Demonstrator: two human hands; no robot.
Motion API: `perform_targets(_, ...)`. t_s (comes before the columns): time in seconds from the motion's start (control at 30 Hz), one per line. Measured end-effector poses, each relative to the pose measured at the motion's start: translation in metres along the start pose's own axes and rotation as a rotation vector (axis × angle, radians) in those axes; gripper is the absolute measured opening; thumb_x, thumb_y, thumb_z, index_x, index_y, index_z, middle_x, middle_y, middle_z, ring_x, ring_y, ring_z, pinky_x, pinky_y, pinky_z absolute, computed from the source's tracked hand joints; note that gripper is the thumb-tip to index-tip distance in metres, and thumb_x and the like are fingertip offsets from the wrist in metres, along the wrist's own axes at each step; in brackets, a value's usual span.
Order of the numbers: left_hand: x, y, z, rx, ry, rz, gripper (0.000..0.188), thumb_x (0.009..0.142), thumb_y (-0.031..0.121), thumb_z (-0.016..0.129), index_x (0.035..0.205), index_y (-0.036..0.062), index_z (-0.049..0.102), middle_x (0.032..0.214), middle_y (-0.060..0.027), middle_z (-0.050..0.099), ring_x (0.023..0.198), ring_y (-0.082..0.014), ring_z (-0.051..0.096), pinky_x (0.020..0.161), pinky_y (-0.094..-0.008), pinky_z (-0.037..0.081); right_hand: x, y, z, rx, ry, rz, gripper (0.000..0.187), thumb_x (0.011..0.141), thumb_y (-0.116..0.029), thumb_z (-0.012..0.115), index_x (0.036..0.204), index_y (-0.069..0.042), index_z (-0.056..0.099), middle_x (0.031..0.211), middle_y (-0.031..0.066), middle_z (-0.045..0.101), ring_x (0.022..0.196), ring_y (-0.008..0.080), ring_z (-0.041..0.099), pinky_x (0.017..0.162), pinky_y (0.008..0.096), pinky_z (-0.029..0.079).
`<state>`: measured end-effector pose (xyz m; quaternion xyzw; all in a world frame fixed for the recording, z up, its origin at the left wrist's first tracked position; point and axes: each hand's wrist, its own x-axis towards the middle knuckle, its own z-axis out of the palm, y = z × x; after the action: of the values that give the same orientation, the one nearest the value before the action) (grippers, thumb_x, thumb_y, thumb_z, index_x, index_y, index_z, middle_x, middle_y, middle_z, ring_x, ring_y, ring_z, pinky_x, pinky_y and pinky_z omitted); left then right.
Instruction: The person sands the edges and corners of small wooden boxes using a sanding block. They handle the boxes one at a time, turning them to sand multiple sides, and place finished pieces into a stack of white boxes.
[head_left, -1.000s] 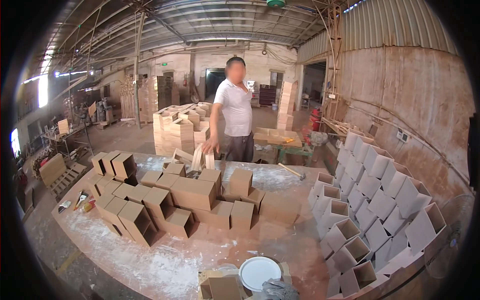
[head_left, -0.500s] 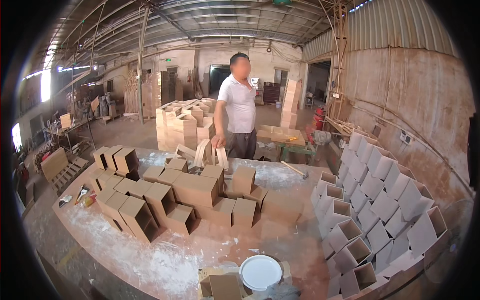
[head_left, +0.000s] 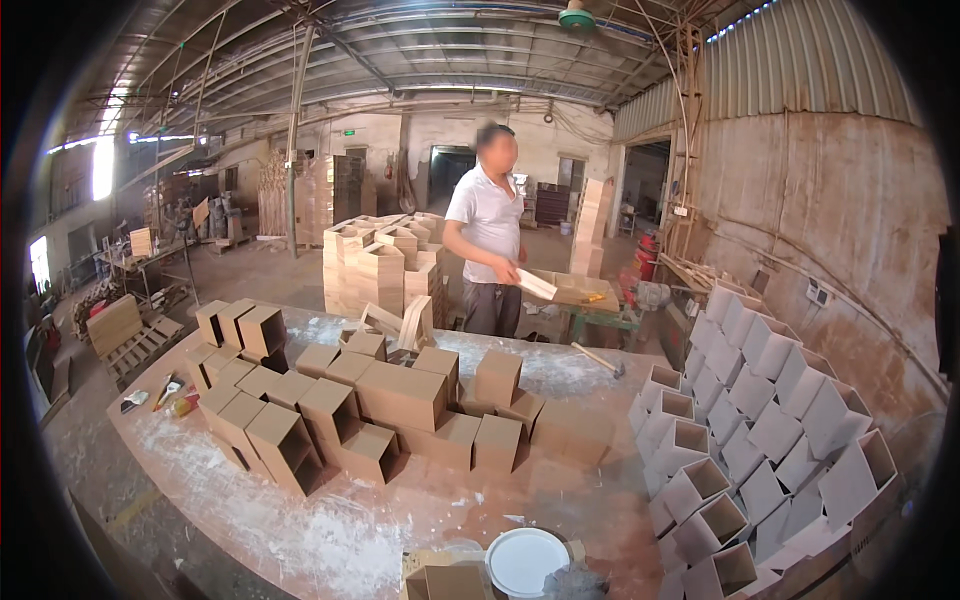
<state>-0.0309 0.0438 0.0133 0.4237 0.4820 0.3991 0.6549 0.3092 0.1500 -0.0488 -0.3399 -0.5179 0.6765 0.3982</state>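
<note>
At the lower edge, a blurred grey shape that looks like my gloved right hand lies against the right rim of a round white lid or shallow dish. Its fingers cannot be made out. Left of the dish stands an open brown box, cut off by the frame edge. My left hand is not in view. Farther up the table, several brown rectangular boxes are stacked in rows, some with their open ends facing me.
White-grey open boxes are stacked along the right. A hammer lies at the table's far edge. Across the table, a co-worker holds a pale wooden piece beside stacked wooden boxes. Brushes lie at left.
The co-worker has lifted a pale wooden piece off the table and moved it right, turning that way. The whole view has shifted slightly. The boxes on the table have not moved.
</note>
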Motion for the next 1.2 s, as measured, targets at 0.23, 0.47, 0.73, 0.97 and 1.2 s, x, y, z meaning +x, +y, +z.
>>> perform_targets(0.23, 0.003, -0.01, -0.006, -0.094, -0.056, -0.028, 0.032, 0.081, 0.008, 0.064, 0.113, 0.0015, 0.066, 0.093, -0.003, 0.068, 0.069, -0.0074, 0.054, 0.057, -0.0216, 0.043, -0.002, 0.0, 0.008, -0.017, -0.005, 0.005, 0.036, 0.09, -0.012, 0.052, 0.125, -0.002, 0.053, 0.12, 0.0163, 0.061, 0.111, 0.0287, 0.059, 0.092, 0.0386, 0.05)
perform_targets(0.47, 0.003, 0.005, 0.005, 0.218, 0.054, -0.141, 0.032, 0.083, 0.016, 0.072, 0.111, 0.0008, 0.067, 0.091, -0.0028, 0.068, 0.069, -0.0075, 0.056, 0.059, -0.0229, 0.045, -0.01, 0.001, 0.009, -0.068, -0.009, -0.021, 0.037, 0.09, -0.011, 0.054, 0.125, 0.0, 0.053, 0.12, 0.0162, 0.061, 0.112, 0.0293, 0.058, 0.094, 0.039, 0.049)
perform_targets(0.73, 0.003, 0.015, 0.013, -0.179, 0.229, 0.054, 0.028, 0.084, 0.026, 0.073, 0.102, 0.0043, 0.069, 0.087, -0.0012, 0.068, 0.074, -0.011, 0.059, 0.064, -0.028, 0.049, -0.004, 0.02, -0.001, 0.13, -0.012, -0.009, 0.044, 0.092, -0.004, 0.052, 0.134, 0.004, 0.041, 0.133, 0.0211, 0.051, 0.122, 0.0294, 0.051, 0.103, 0.0392, 0.044)
perform_targets(0.97, 0.001, -0.006, 0.011, -0.47, 0.3, 0.113, 0.037, 0.089, 0.035, 0.065, 0.11, 0.0043, 0.066, 0.098, -0.007, 0.068, 0.091, -0.0172, 0.062, 0.078, -0.0314, 0.053, -0.011, -0.019, 0.03, 0.038, -0.031, 0.048, 0.061, 0.093, -0.005, 0.053, 0.146, -0.003, 0.023, 0.141, 0.0233, 0.041, 0.128, 0.0342, 0.044, 0.104, 0.0423, 0.043)
perform_targets(1.2, 0.01, 0.006, 0.005, -0.879, 0.174, 0.066, 0.043, 0.094, 0.026, 0.058, 0.132, 0.0083, 0.047, 0.125, -0.0083, 0.056, 0.115, -0.0201, 0.056, 0.094, -0.0394, 0.052, -0.006, -0.126, 0.076, -1.345, -0.07, -0.781, 0.042, 0.079, -0.017, 0.061, 0.12, -0.008, 0.059, 0.124, 0.0076, 0.06, 0.113, 0.0272, 0.054, 0.099, 0.0406, 0.044)
